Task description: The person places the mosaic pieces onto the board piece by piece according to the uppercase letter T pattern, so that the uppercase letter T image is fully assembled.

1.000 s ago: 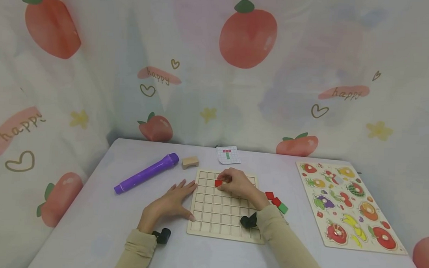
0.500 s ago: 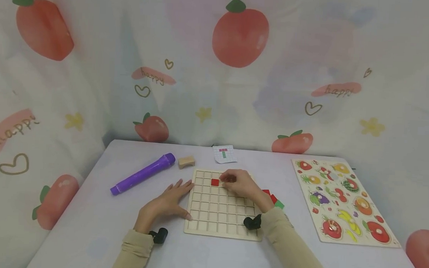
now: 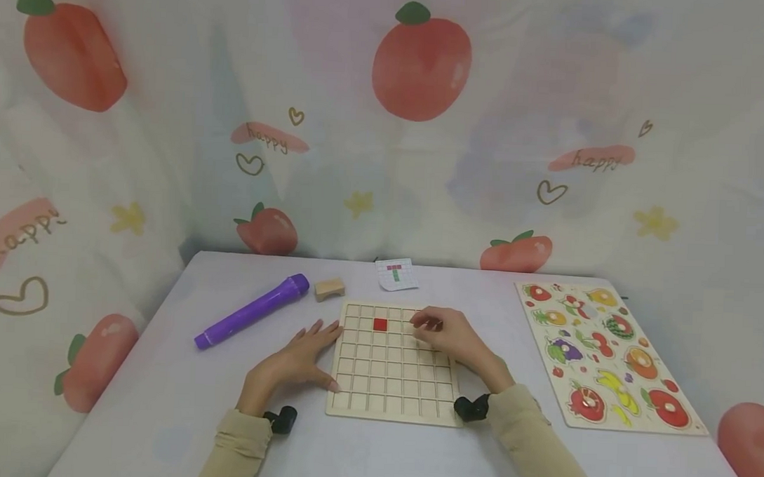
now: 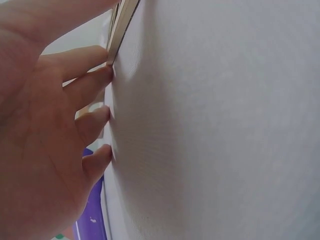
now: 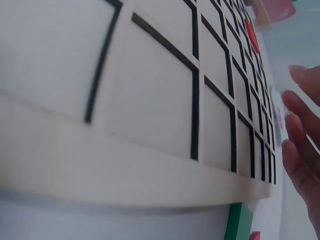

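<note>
A wooden grid board (image 3: pixel 394 386) lies on the table, with one red square tile (image 3: pixel 380 325) set in a cell of its second row from the back. My left hand (image 3: pixel 295 362) is spread along the board's left edge, fingertips and thumb touching it. In the left wrist view, the fingers (image 4: pixel 87 90) are straight against the tabletop and board side. Over the board's back right part hovers my right hand (image 3: pixel 451 336), fingers loosely bent, nothing between them. The right wrist view shows a green tile (image 5: pixel 239 222) beside the board's edge; in the head view my right arm hides it.
A small paper (image 3: pixel 396 274) with a red and green T pattern lies behind the board. At back left are a purple microphone-shaped tube (image 3: pixel 253 311) and a wooden arch block (image 3: pixel 330 288). A fruit puzzle board (image 3: pixel 605 358) lies at the right.
My right hand has let go of the red tile, leaving it in the board, and moved right, covering the loose tiles. The left hand stays at the board's edge. The head view has shifted slightly.
</note>
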A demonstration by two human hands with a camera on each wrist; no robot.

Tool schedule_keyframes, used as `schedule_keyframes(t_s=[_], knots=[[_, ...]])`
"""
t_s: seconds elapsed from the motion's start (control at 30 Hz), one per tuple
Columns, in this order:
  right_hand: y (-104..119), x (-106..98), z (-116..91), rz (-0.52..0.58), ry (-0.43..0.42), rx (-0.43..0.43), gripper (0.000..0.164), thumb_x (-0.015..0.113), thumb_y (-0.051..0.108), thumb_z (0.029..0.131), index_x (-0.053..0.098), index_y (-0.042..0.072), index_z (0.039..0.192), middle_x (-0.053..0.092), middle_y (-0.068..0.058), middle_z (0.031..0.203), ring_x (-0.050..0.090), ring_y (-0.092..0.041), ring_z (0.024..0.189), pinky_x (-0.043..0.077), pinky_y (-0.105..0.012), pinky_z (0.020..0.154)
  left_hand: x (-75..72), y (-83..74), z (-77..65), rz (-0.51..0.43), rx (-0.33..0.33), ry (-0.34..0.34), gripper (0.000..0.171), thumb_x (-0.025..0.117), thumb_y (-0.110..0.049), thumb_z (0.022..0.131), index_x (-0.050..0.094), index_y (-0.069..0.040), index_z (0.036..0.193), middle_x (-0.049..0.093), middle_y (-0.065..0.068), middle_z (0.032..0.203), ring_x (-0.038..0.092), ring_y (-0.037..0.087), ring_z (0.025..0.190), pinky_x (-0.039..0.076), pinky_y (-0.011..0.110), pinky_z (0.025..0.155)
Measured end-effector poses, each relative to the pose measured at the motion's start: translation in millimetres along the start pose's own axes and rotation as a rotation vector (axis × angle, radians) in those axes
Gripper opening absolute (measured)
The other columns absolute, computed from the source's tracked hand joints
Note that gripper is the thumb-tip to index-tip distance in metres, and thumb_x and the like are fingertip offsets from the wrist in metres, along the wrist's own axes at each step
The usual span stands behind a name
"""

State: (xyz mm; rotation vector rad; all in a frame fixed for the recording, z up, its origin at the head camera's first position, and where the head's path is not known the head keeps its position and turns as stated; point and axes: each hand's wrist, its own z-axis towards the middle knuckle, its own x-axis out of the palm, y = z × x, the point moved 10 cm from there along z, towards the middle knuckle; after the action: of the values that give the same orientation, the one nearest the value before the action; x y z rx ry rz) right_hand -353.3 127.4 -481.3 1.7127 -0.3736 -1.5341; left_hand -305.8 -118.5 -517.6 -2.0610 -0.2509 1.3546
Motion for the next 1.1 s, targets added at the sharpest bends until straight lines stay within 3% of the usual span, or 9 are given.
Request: schedule_keyframes(t_s=[0.3,0.53,0.77,1.1], knots=[[-18.4,-22.2,-23.7,-0.011,-0.064,0.014,0.022,0.077,0.013,0.09,0.076,0.007,0.111,0.073,-0.002,0.096,0.059,-0.014,0.081,0.051,-0.027,0.072,1.0,-0.4,1.6,0.005,-0.004,0.004,0.111,0.093,-0.036,0.071,0.034,-0.012,0.162,0.023,0.004,0.172,0.007,0.033,0.161,0.003,0.053,0.132],[-38.2,-40.8,-43.4,-0.048,-0.094,0.107,0.026,0.075,0.015,0.092,0.074,0.007,0.117,0.072,-0.003,0.098,0.058,-0.016,0.085,0.049,-0.026,0.071,0.6,-2.0,0.1,-0.005,0.025,0.006,0.109,0.092,-0.033,0.073,0.033,-0.008,0.161,0.024,0.009,0.171,0.009,0.036,0.16,0.004,0.055,0.132],[-56.6,-55.6,-56.7,-0.067,-0.109,0.149,0.026,0.076,0.014,0.091,0.074,0.005,0.116,0.07,-0.003,0.094,0.056,-0.018,0.084,0.047,-0.021,0.06,1.7,-1.0,-0.4,-0.04,0.02,0.014,0.11,0.092,-0.031,0.074,0.031,-0.009,0.162,0.021,0.009,0.172,0.007,0.035,0.161,0.005,0.054,0.132],[-77.3,-63.7,-66.1,-0.083,-0.126,0.198,0.029,0.074,0.015,0.092,0.072,0.004,0.119,0.07,-0.01,0.107,0.059,-0.022,0.093,0.053,-0.026,0.076,3.0,0.1,-0.2,-0.07,0.023,0.011,0.11,0.093,-0.03,0.073,0.032,-0.008,0.162,0.022,0.01,0.172,0.009,0.036,0.16,0.007,0.055,0.132]])
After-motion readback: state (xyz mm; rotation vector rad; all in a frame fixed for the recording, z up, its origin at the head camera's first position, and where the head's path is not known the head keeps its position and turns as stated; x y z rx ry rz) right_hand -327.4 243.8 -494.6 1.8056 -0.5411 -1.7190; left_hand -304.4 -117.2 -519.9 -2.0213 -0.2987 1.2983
